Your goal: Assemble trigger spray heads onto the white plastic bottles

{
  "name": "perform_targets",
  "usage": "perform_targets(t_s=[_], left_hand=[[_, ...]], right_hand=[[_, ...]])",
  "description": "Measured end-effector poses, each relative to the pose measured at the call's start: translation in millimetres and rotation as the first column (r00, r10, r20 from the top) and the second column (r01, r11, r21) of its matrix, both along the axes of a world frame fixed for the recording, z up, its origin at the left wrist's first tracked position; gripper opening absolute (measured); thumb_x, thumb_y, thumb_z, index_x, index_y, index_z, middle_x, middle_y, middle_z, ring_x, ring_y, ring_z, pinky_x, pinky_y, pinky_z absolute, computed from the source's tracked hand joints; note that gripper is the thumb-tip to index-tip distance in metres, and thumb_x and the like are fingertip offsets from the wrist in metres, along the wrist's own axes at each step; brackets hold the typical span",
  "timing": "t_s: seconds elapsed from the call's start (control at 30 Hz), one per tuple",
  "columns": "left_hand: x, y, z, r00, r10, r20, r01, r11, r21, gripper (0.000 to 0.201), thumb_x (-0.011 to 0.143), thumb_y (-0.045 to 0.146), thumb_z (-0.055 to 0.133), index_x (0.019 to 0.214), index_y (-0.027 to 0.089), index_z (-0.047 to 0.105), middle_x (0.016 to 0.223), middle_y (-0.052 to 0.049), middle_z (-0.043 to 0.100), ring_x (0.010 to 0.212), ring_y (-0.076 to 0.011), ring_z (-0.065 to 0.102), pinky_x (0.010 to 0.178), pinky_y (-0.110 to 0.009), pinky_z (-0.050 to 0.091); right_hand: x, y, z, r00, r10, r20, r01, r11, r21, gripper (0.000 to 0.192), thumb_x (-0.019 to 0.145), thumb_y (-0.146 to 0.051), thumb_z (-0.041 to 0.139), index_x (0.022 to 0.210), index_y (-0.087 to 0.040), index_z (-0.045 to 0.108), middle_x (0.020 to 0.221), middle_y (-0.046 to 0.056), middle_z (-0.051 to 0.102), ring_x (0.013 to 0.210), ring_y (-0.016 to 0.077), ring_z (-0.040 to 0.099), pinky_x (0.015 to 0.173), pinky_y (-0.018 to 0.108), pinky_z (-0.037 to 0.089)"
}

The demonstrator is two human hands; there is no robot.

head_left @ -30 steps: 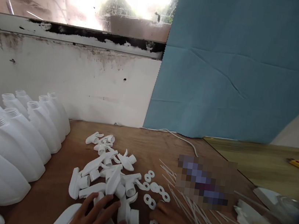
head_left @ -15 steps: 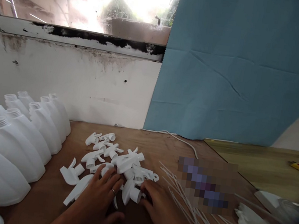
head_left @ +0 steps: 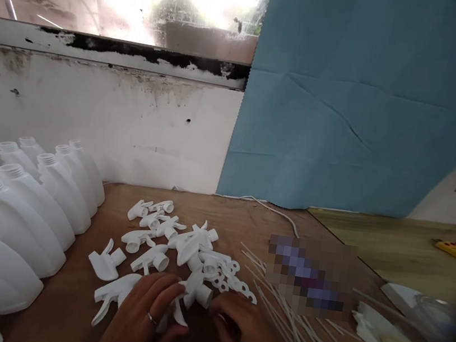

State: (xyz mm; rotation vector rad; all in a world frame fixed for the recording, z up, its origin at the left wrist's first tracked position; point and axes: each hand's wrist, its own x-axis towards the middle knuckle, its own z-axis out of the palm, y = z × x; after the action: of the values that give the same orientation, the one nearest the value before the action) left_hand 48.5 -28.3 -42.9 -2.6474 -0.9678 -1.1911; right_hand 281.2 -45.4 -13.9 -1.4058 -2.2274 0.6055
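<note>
Fingers of my left hand (head_left: pixel 143 317) lie loosely spread and flat, palm down, over the near edge of the pile of white spray-trigger heads (head_left: pixel 182 255) on the brown tabletop (head_left: pixel 66 295); they rest on one trigger head without closing round it, a ring showing on one finger. My right hand (head_left: pixel 247 338) sits just beside it, fingers curled inward near the small white washers (head_left: pixel 237 285), but I cannot tell whether it pinches anything, since the fingertips tuck under. Both wrists are cut off by the lower edge. Thin white dip tubes (head_left: pixel 299 328) fan out to the right of my hands. A row of white bottles (head_left: pixel 23 210) stands at the left, its nearest ones cropped. One patch beyond the tubes is blurred out.
</note>
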Motion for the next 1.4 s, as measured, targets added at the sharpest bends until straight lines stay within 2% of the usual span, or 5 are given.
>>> perform_targets(t_s=[0.17, 0.6, 0.87, 1.2, 1.4], left_hand=[[5, -12, 2.7, 0.99, -0.047, 0.136, 0.1, 0.903, -0.417, 0.015, 0.098, 0.03, 0.044, 0.112, 0.024, 0.045, 0.099, 0.0, 0.062, 0.085, -0.0106, 0.062, 0.075, -0.018, 0.05], [7, -1, -9.0, 0.963, -0.255, -0.083, 0.243, 0.962, -0.127, 0.039, 0.088, 0.046, 0.06, 0.114, 0.017, 0.055, 0.104, -0.012, 0.062, 0.09, -0.0238, 0.059, 0.074, -0.036, 0.053], [-1, 4, -15.2, 0.921, -0.377, -0.099, 0.315, 0.868, -0.384, 0.071, 0.082, 0.027, 0.068, 0.142, 0.024, 0.03, 0.129, -0.01, 0.052, 0.117, -0.0265, 0.049, 0.097, -0.039, 0.046], [7, -6, -9.1, 0.972, -0.111, 0.209, 0.236, 0.519, -0.822, 0.038, 0.081, 0.036, 0.071, 0.111, 0.02, 0.052, 0.096, 0.001, 0.064, 0.081, -0.0135, 0.059, 0.069, -0.018, 0.043], [10, -6, -16.2, 0.985, -0.133, 0.11, 0.171, 0.691, -0.702, 0.046, 0.076, 0.028, 0.076, 0.114, 0.021, 0.052, 0.108, -0.004, 0.062, 0.098, -0.0224, 0.058, 0.085, -0.031, 0.046]], right_hand=[[0, 2, -6.7, 0.998, 0.056, -0.038, -0.057, 0.998, -0.03, 0.038, 0.09, -0.015, 0.038, 0.124, -0.019, 0.055, 0.118, 0.013, 0.066, 0.113, 0.0284, 0.057, 0.097, 0.046, 0.044], [-5, 4, -30.7, 0.846, -0.184, -0.501, 0.175, 0.982, -0.067, 0.013, 0.083, -0.025, 0.059, 0.087, -0.025, 0.072, 0.084, 0.001, 0.07, 0.08, 0.0202, 0.065, 0.073, 0.028, 0.051], [-4, 3, -36.1, 0.786, -0.242, -0.569, 0.294, 0.956, -0.001, 0.011, 0.083, -0.023, 0.065, 0.091, -0.027, 0.07, 0.084, -0.002, 0.072, 0.077, 0.017, 0.068, 0.071, 0.02, 0.054], [-16, -11, -12.7, 0.916, 0.104, -0.388, 0.08, 0.9, 0.429, 0.023, 0.091, -0.009, 0.054, 0.101, -0.026, 0.064, 0.103, 0.003, 0.064, 0.092, 0.0161, 0.064, 0.081, 0.022, 0.053], [-32, -8, -22.4, 0.911, 0.343, -0.231, -0.178, 0.829, 0.53, 0.03, 0.084, -0.004, 0.048, 0.104, -0.023, 0.062, 0.107, 0.008, 0.063, 0.095, 0.0235, 0.057, 0.081, 0.037, 0.052]])
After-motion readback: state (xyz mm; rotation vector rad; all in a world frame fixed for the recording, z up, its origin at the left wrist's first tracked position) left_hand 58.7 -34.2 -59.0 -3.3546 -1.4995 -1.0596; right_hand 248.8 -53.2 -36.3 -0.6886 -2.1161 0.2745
